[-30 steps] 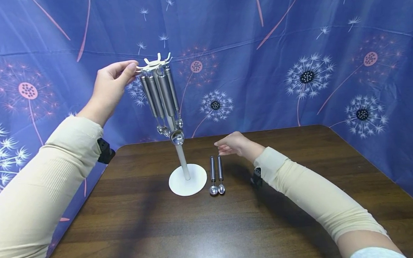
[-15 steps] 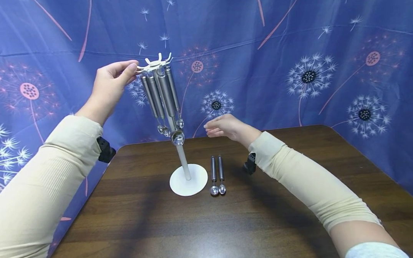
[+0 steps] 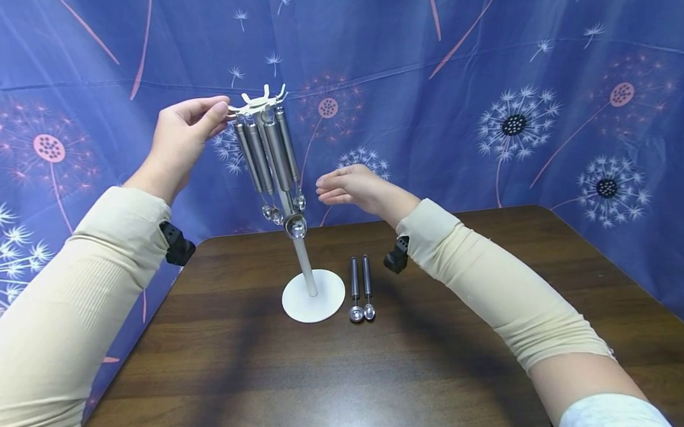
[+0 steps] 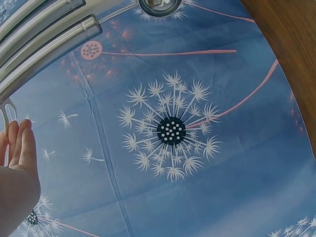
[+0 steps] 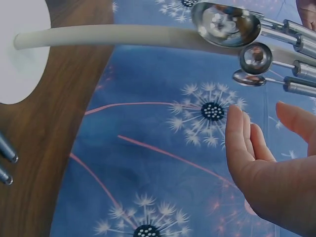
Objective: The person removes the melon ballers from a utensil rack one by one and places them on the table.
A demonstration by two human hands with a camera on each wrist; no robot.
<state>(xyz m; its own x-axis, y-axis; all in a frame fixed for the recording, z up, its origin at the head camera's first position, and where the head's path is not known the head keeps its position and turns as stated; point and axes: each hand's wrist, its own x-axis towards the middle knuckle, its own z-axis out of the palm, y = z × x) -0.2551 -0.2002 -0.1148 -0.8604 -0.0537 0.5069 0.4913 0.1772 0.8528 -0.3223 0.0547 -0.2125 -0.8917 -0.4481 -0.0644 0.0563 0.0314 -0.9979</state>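
A white stand (image 3: pixel 303 256) with a round base and a crown of hooks stands on the table. Several metal scoops (image 3: pixel 278 156) with thick cylindrical handles hang from it, bowls down. At the crown's left side, my left hand (image 3: pixel 184 137) pinches one of the hooks; in the left wrist view, the fingertips meet a white loop beside a handle. To the right of the hanging bowls, my right hand (image 3: pixel 359 187) is in the air, fingers extended and thumb apart, touching nothing. Two more metal scoops (image 3: pixel 354 278) lie side by side right of the base.
The brown wooden table (image 3: pixel 469 373) reaches back to a blue cloth (image 3: pixel 418 121) printed with dandelions, hanging close behind the stand. The two lying scoops are below my right forearm's left side.
My right hand has risen from the handle ends of the lying scoops and moved left towards the stand, with nothing in it. My left hand has kept its pinch on the hook.
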